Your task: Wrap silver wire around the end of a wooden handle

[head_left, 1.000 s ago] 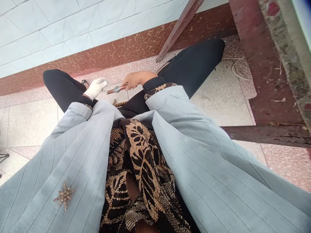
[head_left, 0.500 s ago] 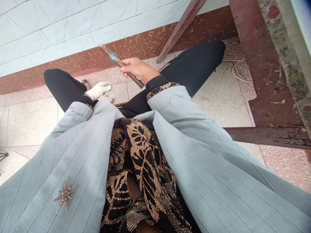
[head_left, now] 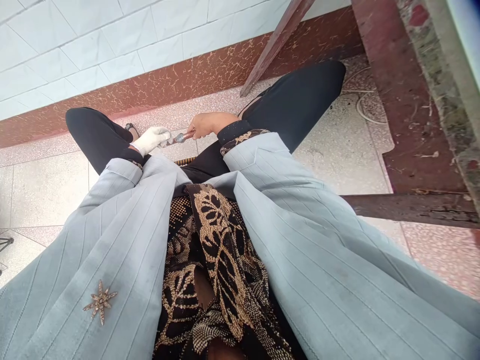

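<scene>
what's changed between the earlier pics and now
The right hand has swung the wire-wrapped stick down from where it was raised half a second ago, bringing its far end back beside the gloved left hand, much as a second ago. Whether the two touch is unclear. The right hand's grip stayed closed throughout; the left hand and the right leg barely moved.

Tiled indoor room; home or small workshop, can't tell which. Beyond the right hand point(head_left: 205, 125): pale wall tiles point(head_left: 127, 30) over brown skirting point(head_left: 168, 77). Below it: speckled floor point(head_left: 337, 145). Right of it: scuffed, flecked wooden furniture point(head_left: 416, 125), loose cable point(head_left: 358, 106).
</scene>
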Motion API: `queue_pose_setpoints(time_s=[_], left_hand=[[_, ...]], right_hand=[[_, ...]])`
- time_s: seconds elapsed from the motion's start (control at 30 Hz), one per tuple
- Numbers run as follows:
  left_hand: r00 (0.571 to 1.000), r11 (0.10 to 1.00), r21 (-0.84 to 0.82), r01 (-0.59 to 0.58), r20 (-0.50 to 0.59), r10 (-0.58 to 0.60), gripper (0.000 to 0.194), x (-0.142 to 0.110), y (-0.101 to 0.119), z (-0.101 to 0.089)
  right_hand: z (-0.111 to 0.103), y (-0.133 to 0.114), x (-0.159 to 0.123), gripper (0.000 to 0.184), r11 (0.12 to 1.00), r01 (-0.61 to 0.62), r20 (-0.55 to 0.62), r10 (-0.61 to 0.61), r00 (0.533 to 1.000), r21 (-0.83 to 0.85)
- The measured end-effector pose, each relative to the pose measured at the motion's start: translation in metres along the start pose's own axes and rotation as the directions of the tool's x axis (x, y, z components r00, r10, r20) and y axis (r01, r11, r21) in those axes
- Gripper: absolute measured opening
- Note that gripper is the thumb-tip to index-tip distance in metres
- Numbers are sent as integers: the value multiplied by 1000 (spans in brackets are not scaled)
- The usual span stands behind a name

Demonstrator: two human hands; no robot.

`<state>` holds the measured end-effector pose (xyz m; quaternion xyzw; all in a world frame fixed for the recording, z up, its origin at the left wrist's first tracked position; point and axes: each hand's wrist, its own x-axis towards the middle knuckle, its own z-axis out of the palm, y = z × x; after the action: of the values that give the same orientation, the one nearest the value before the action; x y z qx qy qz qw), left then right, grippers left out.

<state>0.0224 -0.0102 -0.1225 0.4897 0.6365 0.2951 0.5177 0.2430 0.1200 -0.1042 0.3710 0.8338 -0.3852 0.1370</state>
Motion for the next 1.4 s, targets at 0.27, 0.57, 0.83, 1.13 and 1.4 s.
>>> queue_pose_setpoints(time_s=[0.27, 0.57, 0.83, 1.13, 1.4], left_hand=[[996, 995, -96, -2, -93, -7, 36, 1, 0, -4], [998, 977, -210, -26, -67, 13, 29, 9, -11, -4], [987, 1000, 27, 15, 162, -19, 30, 1, -4, 2], [996, 999, 35, -32, -80, 34, 28, 4, -3, -3], [998, 998, 67, 0, -65, 4, 27, 1, 6, -1]], right_hand=[[-15, -2, -15, 47, 997, 21, 247, -39, 968, 76], [-19, -15, -33, 32, 894, 193, -98, -167, 981, 405], [-4, -10, 2, 16, 978, 57, -357, 18, 934, 199], [0, 4, 11, 16, 992, -104, -122, 94, 988, -78], [-7, 6, -2, 8, 979, -194, 158, 201, 967, -58]])
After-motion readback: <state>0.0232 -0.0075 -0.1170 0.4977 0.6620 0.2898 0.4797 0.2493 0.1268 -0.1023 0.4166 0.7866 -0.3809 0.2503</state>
